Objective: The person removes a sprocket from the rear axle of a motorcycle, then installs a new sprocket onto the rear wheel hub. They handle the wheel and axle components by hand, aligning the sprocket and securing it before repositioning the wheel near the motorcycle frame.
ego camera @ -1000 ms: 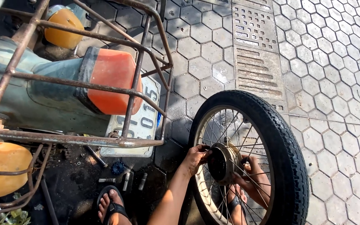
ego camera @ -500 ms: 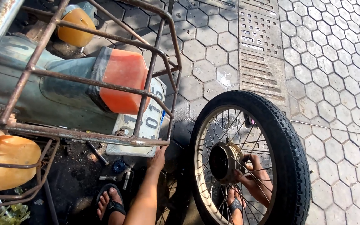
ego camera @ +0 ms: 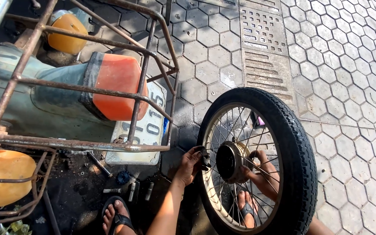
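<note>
Spoked wheel (ego camera: 257,163) standing upright on the hexagonal paving (ego camera: 349,87), black tyre (ego camera: 299,143) fitted, dark hub drum (ego camera: 229,162) at the centre facing the camera. Left hand (ego camera: 192,163) at the near side of the rim, fingers (ego camera: 202,153) curled together around a small dark piece, pressed close to the spokes (what exactly the piece is cannot be told). Right hand (ego camera: 264,176) on the far side, seen through the spokes, fingers (ego camera: 257,156) bent in toward the hub; whether clamped on something there or merely steadying cannot be told. Sandalled foot (ego camera: 246,209) visible behind the spokes, another sandalled foot (ego camera: 116,217) on the greasy ground to the left.

Just beside the wheel, the rear of a motorbike: rusty luggage rack (ego camera: 88,87), orange-red tail lamp (ego camera: 118,87), pale number plate (ego camera: 142,130), amber indicator (ego camera: 3,176). Loose bolts and sockets (ego camera: 131,189) lying near the left foot, with a thin tool (ego camera: 99,164) close by.

For doing this well, probably: keep the wheel vertical and braced from both sides, one hand countering the other so the hub does not spin; work square to the axle line, not at a slant; keep fingertips out from between spokes; keep the loose hardware gathered in one spot, clear of the drain grate (ego camera: 264,39).
</note>
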